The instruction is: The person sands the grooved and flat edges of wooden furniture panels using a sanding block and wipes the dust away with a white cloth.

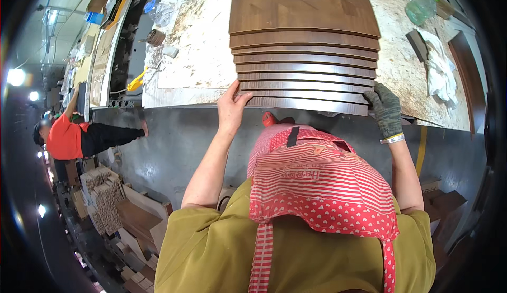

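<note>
In front of me a stack of dark brown wooden boards (306,8) lies fanned on the white worktable, the near edges stepped one below another. My bare left hand (231,107) grips the left end of the lower boards, its thumb against their near edge. On my right hand (385,108) is a grey-green knitted glove. Its fingers are bent round the right end of the same lower boards. Some fingertips of both hands are hidden by the stack, so I cannot tell exactly how many boards they hold.
The stained worktable (190,39) carries a green-tinted plastic bottle (421,9), a white cloth (439,68) and a dark block (417,46) at right. A yellow-handled tool (137,80) lies at its left edge. Far left, a person in red (64,137) works; cardboard stacks (103,200) stand behind.
</note>
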